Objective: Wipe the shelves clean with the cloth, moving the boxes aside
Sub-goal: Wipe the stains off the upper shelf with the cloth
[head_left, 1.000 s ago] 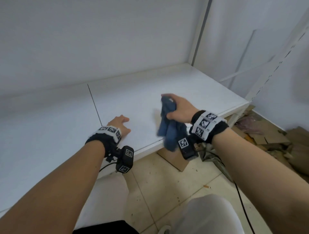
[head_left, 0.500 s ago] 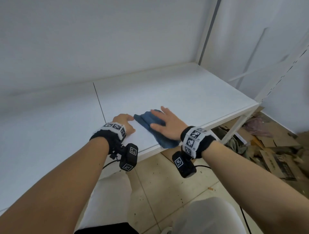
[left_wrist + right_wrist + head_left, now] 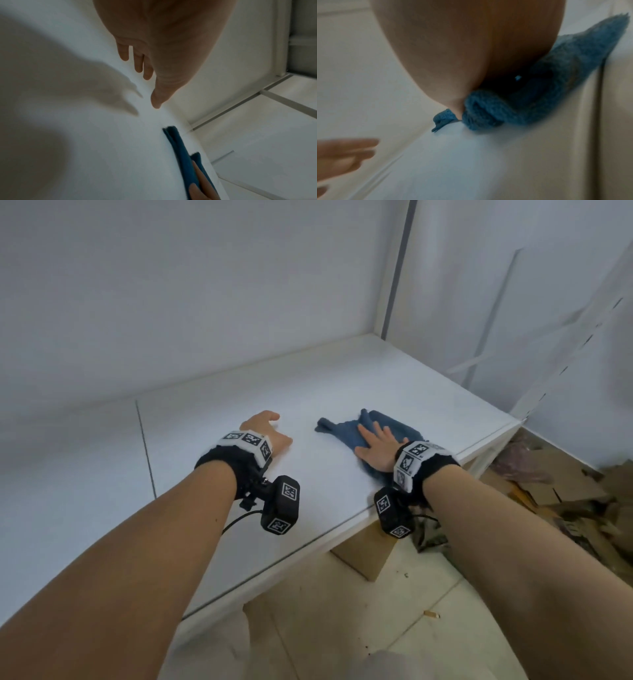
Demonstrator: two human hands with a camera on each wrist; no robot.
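A blue cloth [image 3: 344, 431] lies spread on the white shelf [image 3: 394, 378] near its front right corner. My right hand [image 3: 375, 441] presses flat on it with straight fingers. From the right wrist view, the palm [image 3: 471, 51] covers the bunched cloth [image 3: 539, 86]. My left hand [image 3: 265, 428] rests on the bare shelf to the left of the cloth, fingers loosely bent and holding nothing. The left wrist view shows its fingers [image 3: 139, 63] just above the shelf, with the cloth [image 3: 181, 148] at the lower right.
A brown cardboard box [image 3: 364, 553] stands on the tiled floor under the shelf's front edge. Flattened cardboard and scraps [image 3: 565, 494] lie heaped on the floor at the right. A white upright post [image 3: 394, 265] stands at the back corner.
The right hand brought the cloth down from the air onto the shelf, then slid it rightward, away from the left hand. The left hand stayed on the shelf.
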